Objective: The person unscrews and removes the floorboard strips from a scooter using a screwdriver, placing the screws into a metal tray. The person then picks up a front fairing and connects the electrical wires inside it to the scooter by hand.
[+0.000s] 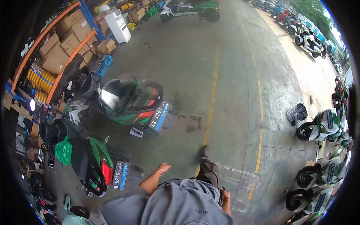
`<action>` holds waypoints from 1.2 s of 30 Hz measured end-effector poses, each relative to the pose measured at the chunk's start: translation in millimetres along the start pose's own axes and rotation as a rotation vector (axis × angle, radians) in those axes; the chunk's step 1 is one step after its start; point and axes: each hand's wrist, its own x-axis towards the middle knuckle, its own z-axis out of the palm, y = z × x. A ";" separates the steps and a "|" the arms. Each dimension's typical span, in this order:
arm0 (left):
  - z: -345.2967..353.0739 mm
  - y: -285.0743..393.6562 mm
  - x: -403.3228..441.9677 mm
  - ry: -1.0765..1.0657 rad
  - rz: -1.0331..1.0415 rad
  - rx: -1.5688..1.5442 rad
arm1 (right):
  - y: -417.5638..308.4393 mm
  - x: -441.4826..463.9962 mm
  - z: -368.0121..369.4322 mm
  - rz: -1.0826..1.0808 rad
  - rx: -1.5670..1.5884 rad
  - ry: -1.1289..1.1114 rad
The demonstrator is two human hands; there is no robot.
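Beside the grey shirt (176, 204), the right hand (225, 195) and left hand (164, 166) show too small to tell wide from narrow, with scooter 5216 (99, 159) near the left hand, scooter 4061 (137, 101) beyond, and cartons (55, 60) on a rack (89, 18) farther off.

One scooter plate (121, 175) reads B 5216 TWF, another (158, 116) AB 4061.
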 end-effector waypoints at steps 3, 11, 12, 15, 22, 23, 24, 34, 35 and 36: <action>-27.7 50.3 51.8 0.113 -0.042 0.307 | -103.2 76.4 -1.5 -0.044 0.002 0.004; -95.1 248.9 137.8 0.238 -0.119 -0.522 | -503.3 156.4 56.8 -0.327 -0.352 0.027; -99.9 271.0 157.4 0.248 -0.151 -0.526 | -551.3 157.3 72.4 -0.372 -0.343 0.014; -112.2 325.6 238.0 0.215 -0.114 -0.397 | -670.0 167.5 123.5 -0.478 -0.283 -0.040; -250.9 442.5 427.2 0.358 -0.018 -0.573 | -790.2 192.9 246.3 -0.263 -0.348 -0.151; -277.3 460.4 451.5 0.366 -0.088 -0.660 | -787.1 222.1 257.3 -0.166 -0.419 -0.209; -299.1 459.6 490.6 0.396 -0.028 -0.561 | -799.5 212.8 269.2 -0.103 -0.513 -0.213; -514.0 606.3 637.4 0.407 -0.090 -0.507 | -1044.2 238.8 471.8 -0.122 -0.750 -0.171; -524.7 613.4 655.6 0.416 -0.127 -0.449 | -1075.5 249.6 498.1 -0.128 -0.764 -0.174; -540.8 628.3 667.2 0.355 -0.217 -0.484 | -1105.8 260.1 523.1 -0.135 -0.783 -0.180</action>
